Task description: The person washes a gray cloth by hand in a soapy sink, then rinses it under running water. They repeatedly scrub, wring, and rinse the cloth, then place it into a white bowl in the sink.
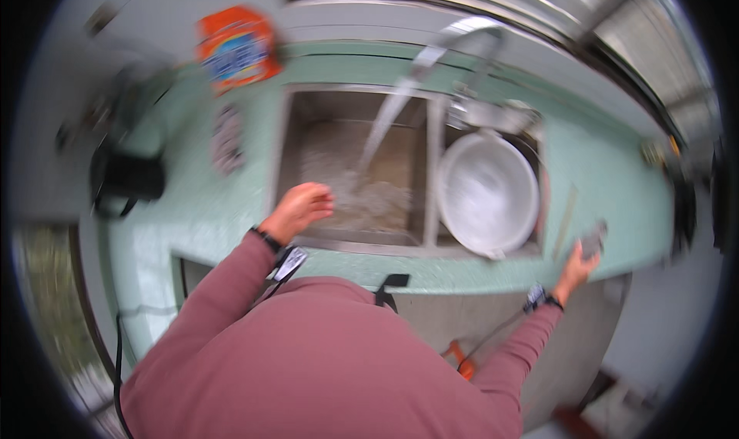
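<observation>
Over the front left rim of the left sink basin [355, 240], my left hand [297, 208] hangs with loosely bent fingers and nothing visible in it. A stream of water [384, 121] runs from the curved metal faucet [430, 55] into that basin, where water churns. My right hand [577, 270] reaches to the counter on the far right, its fingers around a small grey cloth-like item [593, 241]. Blur hides just what the item is. In the right basin sits a white plastic basin [488, 193], tilted a little towards me.
A pale green counter [248, 219] surrounds the sink. On the left are an orange detergent bag [239, 49], a greyish bundled cloth [228, 138] and a black container [133, 176]. A thin stick-like strip [566, 222] lies right of the sink. Below hangs an orange object [462, 359].
</observation>
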`<move>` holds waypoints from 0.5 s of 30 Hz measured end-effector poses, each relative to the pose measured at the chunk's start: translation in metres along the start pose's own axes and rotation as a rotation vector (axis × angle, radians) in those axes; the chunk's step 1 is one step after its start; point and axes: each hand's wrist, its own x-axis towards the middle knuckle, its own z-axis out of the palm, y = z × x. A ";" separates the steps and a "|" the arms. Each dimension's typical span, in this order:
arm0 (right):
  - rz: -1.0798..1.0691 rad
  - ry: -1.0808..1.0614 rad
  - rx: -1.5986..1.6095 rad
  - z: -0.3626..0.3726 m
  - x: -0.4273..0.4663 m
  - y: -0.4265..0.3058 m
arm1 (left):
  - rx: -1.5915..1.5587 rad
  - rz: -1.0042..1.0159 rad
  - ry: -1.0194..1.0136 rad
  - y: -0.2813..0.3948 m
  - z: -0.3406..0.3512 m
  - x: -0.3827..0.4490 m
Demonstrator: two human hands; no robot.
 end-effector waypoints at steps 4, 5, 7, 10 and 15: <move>-0.045 -0.438 -0.333 0.024 0.021 0.092 | 0.076 0.116 0.205 0.002 -0.028 0.001; -0.064 -0.457 -0.413 0.023 0.025 0.104 | 0.105 0.149 0.277 0.007 -0.037 0.005; -0.052 -0.484 -0.514 0.014 0.035 0.107 | 0.209 0.289 0.452 0.018 -0.061 0.011; -0.068 -0.333 -0.487 -0.005 0.044 0.068 | 0.971 0.838 1.008 0.046 -0.101 0.019; -0.134 -0.167 -0.001 -0.029 -0.006 -0.089 | 1.276 0.701 1.498 0.069 -0.161 0.043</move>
